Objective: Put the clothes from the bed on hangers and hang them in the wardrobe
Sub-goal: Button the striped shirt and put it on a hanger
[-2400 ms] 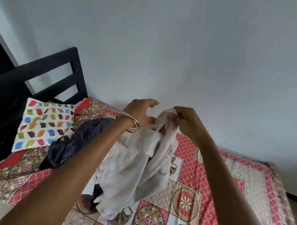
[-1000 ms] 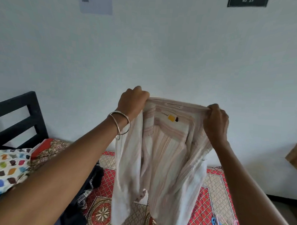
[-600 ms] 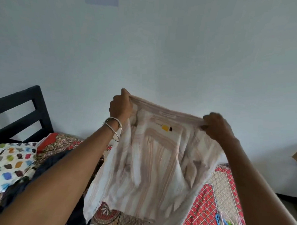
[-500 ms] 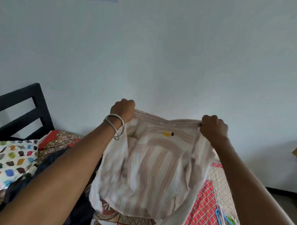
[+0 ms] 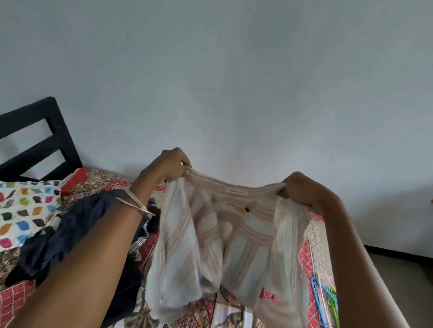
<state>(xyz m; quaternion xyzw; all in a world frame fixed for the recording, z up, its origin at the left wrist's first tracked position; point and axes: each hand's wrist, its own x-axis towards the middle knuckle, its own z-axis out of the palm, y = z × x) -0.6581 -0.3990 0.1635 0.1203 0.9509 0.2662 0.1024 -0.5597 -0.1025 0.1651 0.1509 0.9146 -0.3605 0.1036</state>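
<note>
Both hands are holding a pale striped shirt [image 5: 231, 244] up above the bed [image 5: 316, 242], with the collar stretched between them. The left hand [image 5: 167, 165] is pinching the collar's left end with curled fingers, two thin bangles [image 5: 136, 203] sitting on its wrist; the right hand [image 5: 300, 188] is gripping the right end the same way. The shirt's body is hanging down, its hem brushing the patterned red bedspread. A dark garment [image 5: 66, 236] is lying on the bed toward its left edge, beside a multicoloured pillow [image 5: 15, 209]. Coloured plastic hangers [image 5: 324, 307] are lying near the bed's right edge.
</note>
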